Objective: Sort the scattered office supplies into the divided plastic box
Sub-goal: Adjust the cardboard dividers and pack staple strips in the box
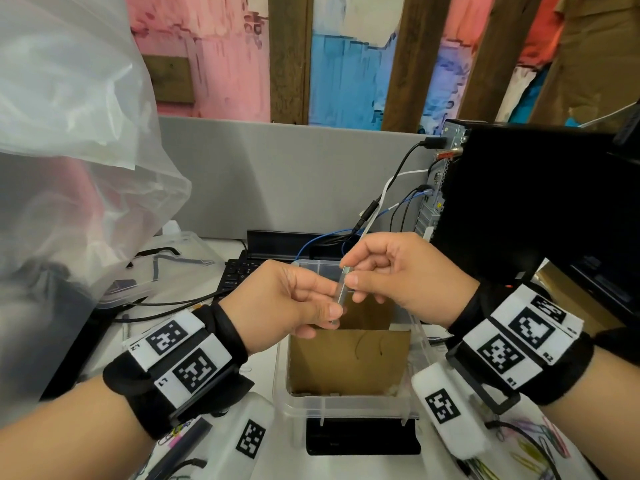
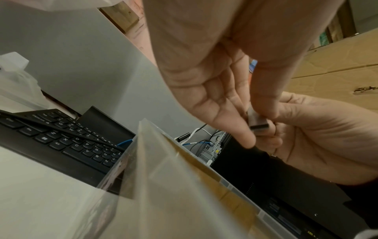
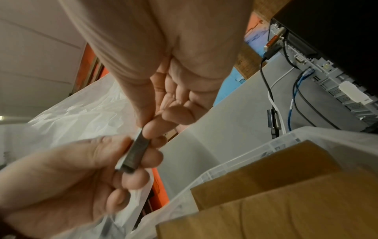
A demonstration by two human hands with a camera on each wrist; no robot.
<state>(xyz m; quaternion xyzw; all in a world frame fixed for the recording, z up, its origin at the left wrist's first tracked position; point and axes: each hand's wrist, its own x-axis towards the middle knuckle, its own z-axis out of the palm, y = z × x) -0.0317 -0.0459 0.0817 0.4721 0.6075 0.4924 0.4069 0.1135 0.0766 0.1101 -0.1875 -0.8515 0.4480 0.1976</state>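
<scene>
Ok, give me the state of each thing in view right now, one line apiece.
staple strip: held in the air over the box, pinched at both ends.
left hand: pinches the strip's lower end.
right hand: pinches the strip's upper end.
plastic box: open, lid off, cardboard dividers upright inside.
near compartment: nothing visible in it.
paper clips: loose on the desk, right of the box.

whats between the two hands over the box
A strip of staples, pinched by both the left hand and right hand, clearest in the right wrist view.
</scene>
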